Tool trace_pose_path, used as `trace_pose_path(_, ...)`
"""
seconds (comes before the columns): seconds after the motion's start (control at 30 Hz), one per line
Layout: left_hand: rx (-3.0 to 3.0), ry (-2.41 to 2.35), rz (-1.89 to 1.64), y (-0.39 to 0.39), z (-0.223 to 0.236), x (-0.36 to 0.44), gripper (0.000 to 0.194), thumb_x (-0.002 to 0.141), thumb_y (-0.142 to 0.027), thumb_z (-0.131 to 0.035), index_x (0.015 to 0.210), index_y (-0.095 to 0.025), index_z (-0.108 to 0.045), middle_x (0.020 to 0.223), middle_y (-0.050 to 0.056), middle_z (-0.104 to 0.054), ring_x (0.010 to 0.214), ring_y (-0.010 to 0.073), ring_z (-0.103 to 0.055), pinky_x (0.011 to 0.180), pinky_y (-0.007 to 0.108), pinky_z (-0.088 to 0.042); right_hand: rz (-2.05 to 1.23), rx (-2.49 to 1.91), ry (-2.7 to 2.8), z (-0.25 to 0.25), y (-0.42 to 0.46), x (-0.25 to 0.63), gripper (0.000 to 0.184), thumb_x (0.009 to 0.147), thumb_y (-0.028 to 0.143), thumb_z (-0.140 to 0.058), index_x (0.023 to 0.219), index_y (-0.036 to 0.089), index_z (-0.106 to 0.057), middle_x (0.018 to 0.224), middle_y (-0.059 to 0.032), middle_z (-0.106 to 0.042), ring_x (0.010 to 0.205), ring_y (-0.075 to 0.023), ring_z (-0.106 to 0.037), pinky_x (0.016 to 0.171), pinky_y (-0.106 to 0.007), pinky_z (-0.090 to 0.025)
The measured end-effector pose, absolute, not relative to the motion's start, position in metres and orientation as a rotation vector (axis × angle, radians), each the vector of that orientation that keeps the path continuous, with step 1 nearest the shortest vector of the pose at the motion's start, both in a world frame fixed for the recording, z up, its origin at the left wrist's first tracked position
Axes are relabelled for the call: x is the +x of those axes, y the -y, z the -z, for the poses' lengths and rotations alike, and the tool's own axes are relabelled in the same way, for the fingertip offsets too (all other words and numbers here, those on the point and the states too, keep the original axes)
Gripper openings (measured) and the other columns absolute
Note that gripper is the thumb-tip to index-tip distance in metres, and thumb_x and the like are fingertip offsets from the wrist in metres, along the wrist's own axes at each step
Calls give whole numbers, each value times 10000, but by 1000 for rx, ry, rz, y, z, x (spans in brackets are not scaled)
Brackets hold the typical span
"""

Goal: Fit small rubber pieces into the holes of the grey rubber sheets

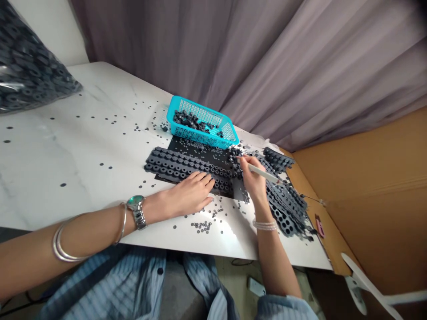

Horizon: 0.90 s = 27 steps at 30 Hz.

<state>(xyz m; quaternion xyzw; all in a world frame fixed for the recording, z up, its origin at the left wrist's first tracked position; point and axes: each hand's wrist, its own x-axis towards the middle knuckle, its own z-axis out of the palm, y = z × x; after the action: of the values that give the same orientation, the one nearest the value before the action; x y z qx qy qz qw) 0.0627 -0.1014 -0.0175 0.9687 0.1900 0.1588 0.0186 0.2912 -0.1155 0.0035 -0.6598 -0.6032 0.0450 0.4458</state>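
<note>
My left hand lies flat, fingers stretched out, on the near edge of a dark grey sheet with rows of round raised pieces, many with holes. In my right hand is a slim white pen-like tool, gripped between thumb and fingers. Its back end points right; the tip is near a heap of small dark pieces at the sheet's right end, and its exact kind cannot be made out. Beneath the sheet lies a flat black mat.
A turquoise basket with small dark pieces stands behind the sheet. Punched grey sheets pile up at right, by a cardboard panel. A clear bag of dark parts sits far left. Small discs are scattered over the white table.
</note>
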Motion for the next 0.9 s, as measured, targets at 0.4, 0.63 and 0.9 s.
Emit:
trace_pose_path(0.4,2985,-684,-507,102,26,66,433,969,-357,-448,1292,-85,-544,1236,161,-629,1219,296,-509,1066,447,-322,-390,-1486,1904,16,106,254,190,934,391,-521,929,240,-637,1125,-75,-704,1305,-223,-498,1072,-439,-430)
trace_pose_path(0.63,3007,-690,-517,102,26,66,426,962,-359,-462,1286,-93,-540,1242,156,-626,1195,286,-522,1060,437,-322,-313,-1517,1985,22,103,255,166,939,354,-504,969,250,-629,1137,-70,-688,1313,-219,-486,1087,-448,-408)
trace_pose_path(0.9,3059,-706,-478,107,26,67,468,969,-365,-436,1309,-55,-526,1301,187,-592,1222,316,-499,1042,446,-323,-138,-1468,2099,25,95,251,188,966,316,-414,998,240,-582,1128,-112,-651,1350,-244,-433,1072,-466,-426)
